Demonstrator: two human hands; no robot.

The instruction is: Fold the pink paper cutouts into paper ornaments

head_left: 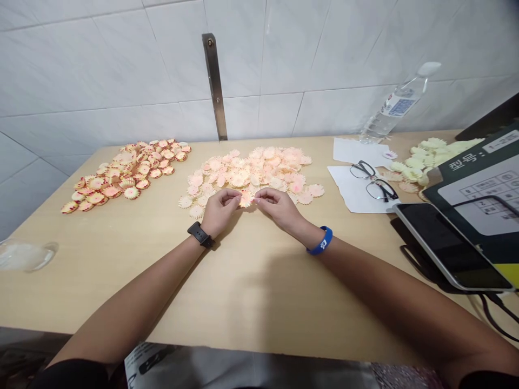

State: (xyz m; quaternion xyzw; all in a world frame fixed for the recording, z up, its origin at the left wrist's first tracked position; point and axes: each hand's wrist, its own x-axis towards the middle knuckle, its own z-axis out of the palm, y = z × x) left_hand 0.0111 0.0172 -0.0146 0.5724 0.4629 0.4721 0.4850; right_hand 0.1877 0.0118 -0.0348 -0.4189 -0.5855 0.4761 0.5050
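Two hands (219,212) (279,208) pinching flower cutout (246,199), water bottle (395,105)

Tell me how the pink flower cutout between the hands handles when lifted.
The pink flower cutout will probably feel very light and floppy: it looks thin, and the left hand and right hand pinch it between them. Its fine petal edges look easily bent or torn.

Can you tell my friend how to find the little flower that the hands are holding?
Start at the wooden table and look at the big heap of pale pink flower cutouts in the middle. Just in front of it, the left hand and right hand pinch one small flower cutout. It's the only one held up off the table.
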